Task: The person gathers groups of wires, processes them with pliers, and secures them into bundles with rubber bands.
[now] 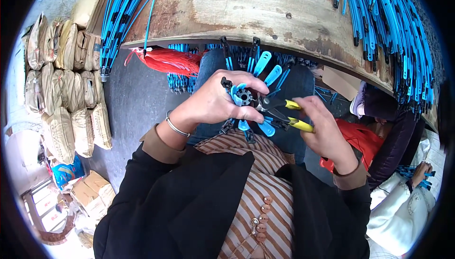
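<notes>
My left hand [213, 99] is closed around a spoked piece with a round black toothed hub [244, 97]. Blue plastic strips, some ending in black clips, fan out from this hub past my fingers. In my right hand [323, 129] is a pair of yellow-handled pliers [301, 125], its handles spread apart. The metal jaws of the pliers meet the right side of the hub, between my left thumb and fingers. Whether they grip a wire there I cannot tell.
A worn wooden table [251, 5] stands just beyond my hands. Blue strips with black ends are heaped on its right [393, 31] and left [124, 13]. Red strands [168, 61] hang below its edge. Stacked brown sacks [66, 84] stand left. At right, another person's hand [421, 174] holds blue strips.
</notes>
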`<action>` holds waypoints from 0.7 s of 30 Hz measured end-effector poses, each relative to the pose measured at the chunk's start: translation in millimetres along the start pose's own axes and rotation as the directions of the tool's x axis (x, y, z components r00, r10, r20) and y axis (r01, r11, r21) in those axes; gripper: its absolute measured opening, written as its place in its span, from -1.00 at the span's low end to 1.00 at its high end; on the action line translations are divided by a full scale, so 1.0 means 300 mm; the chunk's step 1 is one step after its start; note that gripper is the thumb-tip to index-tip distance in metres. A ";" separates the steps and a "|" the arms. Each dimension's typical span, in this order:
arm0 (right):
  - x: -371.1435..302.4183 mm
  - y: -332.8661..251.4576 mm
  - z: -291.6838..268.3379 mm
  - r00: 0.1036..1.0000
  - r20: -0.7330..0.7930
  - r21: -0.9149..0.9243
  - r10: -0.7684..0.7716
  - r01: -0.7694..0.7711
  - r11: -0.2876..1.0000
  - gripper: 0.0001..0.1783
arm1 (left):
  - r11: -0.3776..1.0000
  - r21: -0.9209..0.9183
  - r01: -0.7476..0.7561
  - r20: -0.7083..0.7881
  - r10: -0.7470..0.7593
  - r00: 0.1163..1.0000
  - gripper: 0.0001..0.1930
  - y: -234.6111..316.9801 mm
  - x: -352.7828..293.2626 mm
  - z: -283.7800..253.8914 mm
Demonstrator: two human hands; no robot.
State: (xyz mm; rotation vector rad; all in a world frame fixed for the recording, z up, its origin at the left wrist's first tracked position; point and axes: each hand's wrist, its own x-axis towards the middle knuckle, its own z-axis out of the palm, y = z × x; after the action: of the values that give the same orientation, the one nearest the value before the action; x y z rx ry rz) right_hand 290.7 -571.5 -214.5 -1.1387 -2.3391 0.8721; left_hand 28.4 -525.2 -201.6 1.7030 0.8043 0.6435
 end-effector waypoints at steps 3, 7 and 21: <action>0.027 0.013 -0.048 0.821 0.525 0.579 0.225 -0.538 0.612 -0.37 | 0.999 -0.004 -0.037 0.020 0.037 0.999 -0.55 0.003 0.013 -0.012; 0.004 0.100 0.126 0.659 0.715 0.694 -0.233 -0.710 0.124 -0.31 | 0.997 0.000 -0.083 0.097 0.083 0.992 -0.55 0.014 0.024 -0.034; 0.105 -0.047 -0.053 0.989 0.146 0.045 -0.033 0.027 0.999 -0.10 | 0.997 -0.034 0.063 -0.029 -0.064 0.998 -0.69 0.029 0.038 -0.075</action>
State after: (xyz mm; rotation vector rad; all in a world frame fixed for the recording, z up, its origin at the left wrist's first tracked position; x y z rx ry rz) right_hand 273.3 -547.1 -190.9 -1.0519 -2.4354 1.0215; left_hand 20.1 -504.4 -187.0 1.6353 0.8605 0.6366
